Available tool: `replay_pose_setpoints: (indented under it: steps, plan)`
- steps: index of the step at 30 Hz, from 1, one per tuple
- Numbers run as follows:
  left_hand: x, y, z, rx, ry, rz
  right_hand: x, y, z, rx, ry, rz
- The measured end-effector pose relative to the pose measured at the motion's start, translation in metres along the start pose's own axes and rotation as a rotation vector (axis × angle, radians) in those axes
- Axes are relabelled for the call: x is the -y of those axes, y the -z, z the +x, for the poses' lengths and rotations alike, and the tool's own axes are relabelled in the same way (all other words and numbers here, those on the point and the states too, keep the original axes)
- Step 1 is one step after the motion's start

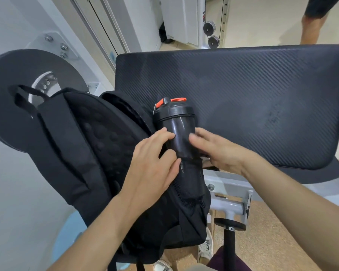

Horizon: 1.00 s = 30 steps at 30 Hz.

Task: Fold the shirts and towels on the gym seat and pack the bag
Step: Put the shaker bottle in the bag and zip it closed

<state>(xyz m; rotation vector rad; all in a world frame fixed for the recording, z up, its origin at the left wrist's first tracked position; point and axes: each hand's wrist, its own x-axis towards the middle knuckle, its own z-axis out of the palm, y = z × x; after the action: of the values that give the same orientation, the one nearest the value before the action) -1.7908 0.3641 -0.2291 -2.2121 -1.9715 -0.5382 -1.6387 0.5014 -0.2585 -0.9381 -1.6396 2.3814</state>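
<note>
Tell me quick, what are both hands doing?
Left hand: grips the black bottle.
Right hand: open, straight fingers touching the black bottle.

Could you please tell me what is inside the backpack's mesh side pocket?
The black bottle stands in the mesh pocket, top half out. Its base is hidden by the mesh.

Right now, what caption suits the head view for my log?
A black bottle sits in the side pocket of the backpack, left hand and right hand touching it, beside the gym seat.

No writing could be read from where I stood; the small sticker on the white machine frame was too blurred.
</note>
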Motion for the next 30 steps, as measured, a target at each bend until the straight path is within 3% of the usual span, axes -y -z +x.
replay_pose_setpoints:
  steps: [2, 4, 7, 10, 13, 15, 18, 20, 22, 26, 28, 30]
  plan:
    - [0.000, -0.001, 0.000, 0.024, -0.006, -0.003, 0.002, -0.009, 0.008, -0.186, 0.083, 0.082]
    - [-0.001, -0.002, 0.000, 0.013, 0.004, -0.007, 0.004, -0.013, 0.013, -0.218, 0.132, 0.084]
    - [0.003, 0.002, 0.002, -0.045, 0.023, 0.032, 0.013, -0.004, 0.014, -0.172, 0.178, -0.081]
    - [-0.001, 0.002, 0.006, -0.119, 0.008, 0.100, 0.030, 0.004, 0.007, -0.009, 0.219, -0.353]
    - [-0.005, 0.000, 0.009, -0.172, -0.006, 0.109, 0.031, 0.003, 0.002, 0.036, 0.229, -0.445]
    - [-0.006, -0.003, 0.009, -0.166, -0.038, 0.046, 0.023, -0.003, 0.001, -0.098, 0.296, -0.408]
    - [-0.013, -0.007, 0.009, -0.136, -0.077, 0.022, 0.022, -0.017, 0.009, -0.450, 0.487, -0.385]
    - [-0.013, -0.009, 0.011, -0.125, -0.078, 0.014, 0.030, -0.022, 0.014, -0.426, 0.489, -0.312]
    - [-0.007, -0.011, 0.014, -0.128, -0.056, 0.019, 0.036, -0.025, 0.017, -0.416, 0.444, -0.432]
    - [-0.001, -0.018, 0.017, -0.162, 0.005, 0.029, 0.032, -0.038, 0.015, -0.722, 0.359, -0.844]
    - [-0.004, -0.019, 0.014, -0.162, 0.017, 0.011, 0.029, -0.036, 0.010, -0.656, 0.338, -0.818]
    - [-0.005, -0.017, 0.014, -0.159, 0.023, -0.036, 0.020, -0.026, -0.002, -0.479, 0.346, -0.507]
